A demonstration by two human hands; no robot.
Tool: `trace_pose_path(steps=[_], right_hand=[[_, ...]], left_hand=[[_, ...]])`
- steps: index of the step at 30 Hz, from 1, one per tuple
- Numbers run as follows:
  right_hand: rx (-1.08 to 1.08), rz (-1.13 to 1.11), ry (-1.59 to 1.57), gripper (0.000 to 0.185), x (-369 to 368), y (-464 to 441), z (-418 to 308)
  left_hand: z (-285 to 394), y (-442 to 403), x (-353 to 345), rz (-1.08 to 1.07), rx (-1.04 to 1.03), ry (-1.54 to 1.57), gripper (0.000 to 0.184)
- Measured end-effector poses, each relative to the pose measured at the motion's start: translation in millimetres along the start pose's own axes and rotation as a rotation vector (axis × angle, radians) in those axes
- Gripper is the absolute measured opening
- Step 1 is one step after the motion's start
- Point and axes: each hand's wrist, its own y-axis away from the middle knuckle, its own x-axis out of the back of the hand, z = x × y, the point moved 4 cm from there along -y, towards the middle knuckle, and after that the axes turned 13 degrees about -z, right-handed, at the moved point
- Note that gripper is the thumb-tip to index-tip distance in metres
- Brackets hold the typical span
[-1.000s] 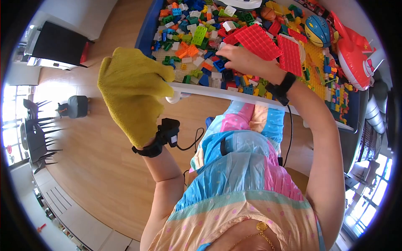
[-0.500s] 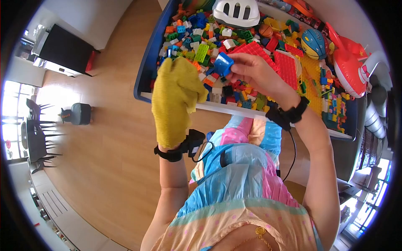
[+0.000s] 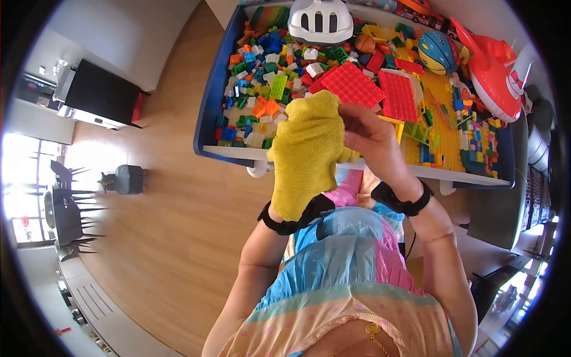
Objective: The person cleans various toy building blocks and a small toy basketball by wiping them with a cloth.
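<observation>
A yellow cloth mitt (image 3: 306,152) covers my left hand (image 3: 309,137) up to the wrist, so its fingers cannot be made out. Close against the mitt's right side is my right hand (image 3: 373,140), thumb and fingers pinched together. The small glossy blue toy block seen in that pinch a moment ago is now out of sight behind the mitt and fingers. Both hands are raised over the near rim of the play table (image 3: 238,153). Black straps go round both wrists.
Loose toy bricks (image 3: 276,86) fill the table, with red baseplates (image 3: 351,83) lying on top. Along the far side are a white helmet (image 3: 321,22), a blue-yellow ball (image 3: 439,52) and a red inflatable toy (image 3: 496,86). A small dark stool (image 3: 129,179) stands on the floor to the left.
The mitted left hand has moved right and met my right hand. The blue block has gone from view between them. The right hand came slightly lower.
</observation>
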Motion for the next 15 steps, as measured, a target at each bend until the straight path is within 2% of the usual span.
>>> trace_pose_path(steps=[6, 9, 12, 14, 15], right_hand=[[0.097, 0.062, 0.048, 0.04, 1, 18, 12], [0.083, 0.088, -0.18, 0.04, -1, 26, 6], [0.185, 0.067, -0.569, 0.04, 5, 26, 7], [0.104, 0.131, -0.447, 0.039, 8, 31, 8], [0.064, 0.157, -0.385, 0.039, 8, 35, 7]], left_hand=[[-3, 6, -14, 0.084, -0.024, 0.173, 0.044], [-7, 2, -18, 0.114, 0.019, 0.375, 0.039], [4, -7, -19, -0.089, 0.076, 0.201, 0.036], [10, -4, -22, -0.078, 0.072, 0.25, 0.038], [18, -6, -17, -0.054, -0.014, 0.067, 0.037]])
